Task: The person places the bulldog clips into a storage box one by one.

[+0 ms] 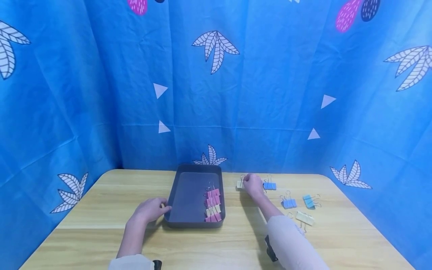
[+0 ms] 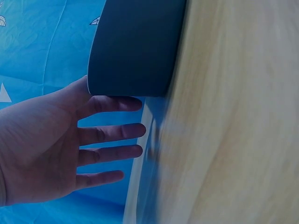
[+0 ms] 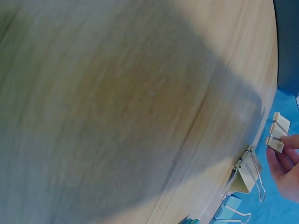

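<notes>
My right hand [image 1: 253, 185], past the right side of the dark grey tray [image 1: 194, 225], pinches a pale yellow binder clip [image 3: 279, 133] between thumb and fingers. In the head view that clip [image 1: 240, 184] shows just left of the hand. At the tray's left wall is my left hand [image 1: 150, 210], its thumb over the rim and index finger against the outside. The left wrist view shows the other fingers [image 2: 112, 134] straight and spread; the thumb is hidden behind the tray [image 2: 135, 46]. Pink binder clips [image 1: 212, 193] and a yellow binder clip [image 1: 213, 209] lie along the tray's right side.
Right of my right hand lie a blue binder clip [image 1: 269, 186], another blue clip [image 1: 289, 203], a turquoise clip [image 1: 309, 201] and a yellow clip [image 1: 305, 218]. My right forearm partly covers this area. A blue patterned curtain [image 1: 209, 97] hangs behind the wooden table [image 1: 101, 210].
</notes>
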A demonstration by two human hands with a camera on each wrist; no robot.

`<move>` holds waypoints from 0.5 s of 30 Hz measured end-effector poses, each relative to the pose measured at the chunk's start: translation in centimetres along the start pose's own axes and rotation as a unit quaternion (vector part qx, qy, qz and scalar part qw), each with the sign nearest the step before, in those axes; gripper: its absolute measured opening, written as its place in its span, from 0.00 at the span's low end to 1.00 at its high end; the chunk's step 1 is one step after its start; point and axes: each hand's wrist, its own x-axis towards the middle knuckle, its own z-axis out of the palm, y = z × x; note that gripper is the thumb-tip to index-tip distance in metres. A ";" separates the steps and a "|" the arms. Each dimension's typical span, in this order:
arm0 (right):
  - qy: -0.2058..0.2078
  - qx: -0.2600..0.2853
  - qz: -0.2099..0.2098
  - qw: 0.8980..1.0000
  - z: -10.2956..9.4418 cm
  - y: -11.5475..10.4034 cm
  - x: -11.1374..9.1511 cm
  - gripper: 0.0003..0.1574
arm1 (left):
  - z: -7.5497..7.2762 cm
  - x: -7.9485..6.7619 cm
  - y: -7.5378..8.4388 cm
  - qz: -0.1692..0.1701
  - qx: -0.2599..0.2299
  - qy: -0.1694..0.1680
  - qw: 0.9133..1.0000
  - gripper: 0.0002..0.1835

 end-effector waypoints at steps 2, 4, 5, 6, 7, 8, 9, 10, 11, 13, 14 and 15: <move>-0.002 0.001 0.004 1.000 -0.1 -0.1 0.0 0.08 | -0.1 0.0 0.0 0.002 0.001 0.000 1.000 0.18; -0.005 0.001 0.004 1.000 -0.1 -0.2 0.0 0.08 | -0.1 0.0 0.0 0.005 0.001 0.001 1.000 0.18; -0.007 0.001 0.005 1.000 -0.1 -0.2 0.0 0.08 | -0.1 0.0 0.0 0.005 0.000 0.001 1.000 0.18; -0.010 0.002 0.006 1.000 -0.1 -0.2 0.0 0.08 | -0.1 0.0 0.0 0.006 0.000 0.001 1.000 0.18; -0.012 0.001 0.006 1.000 -0.1 -0.3 0.1 0.08 | -0.1 0.0 0.0 0.006 -0.001 0.000 1.000 0.18; -0.013 -0.001 0.005 1.000 -0.1 -0.3 0.1 0.08 | -0.1 0.0 0.0 0.006 -0.001 0.000 1.000 0.18; -0.014 -0.001 0.004 1.000 -0.1 -0.3 0.1 0.08 | -0.1 0.0 -0.1 0.007 -0.002 0.000 1.000 0.18; -0.014 -0.001 0.004 1.000 -0.1 -0.4 0.1 0.08 | -0.1 0.0 -0.1 0.007 -0.002 0.000 1.000 0.18; -0.013 -0.001 0.004 1.000 -0.1 -0.4 0.2 0.08 | -0.1 0.0 -0.1 0.007 -0.003 0.000 1.000 0.18; -0.012 0.002 0.002 1.000 -0.1 -0.6 0.2 0.09 | 0.0 0.0 -0.1 0.008 -0.003 -0.001 1.000 0.19; -0.012 0.004 0.006 1.000 -0.1 -0.7 0.2 0.09 | 0.0 0.0 -0.1 0.008 -0.003 -0.001 1.000 0.19; -0.013 0.008 0.007 1.000 -0.2 -0.7 0.2 0.09 | 0.0 0.0 -0.1 0.007 -0.003 -0.001 1.000 0.19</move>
